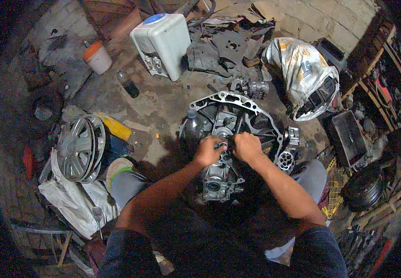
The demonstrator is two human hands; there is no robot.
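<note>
My left hand and right hand are clamped together on a small part atop the gearbox casing on the floor (heavy, rigid, likely oily metal, best held by its ribbed rim).

Dim scene, with light pooling on the middle of the floor and fading fast outward. Heavy black vignette rings the frame, and straight edges bow near the rim. The white plastic tank at the far side glares a little. The person's shadow falls dark near the lower centre. Both hands look soft, slightly blurred; colours are noisy, bluish.
</note>
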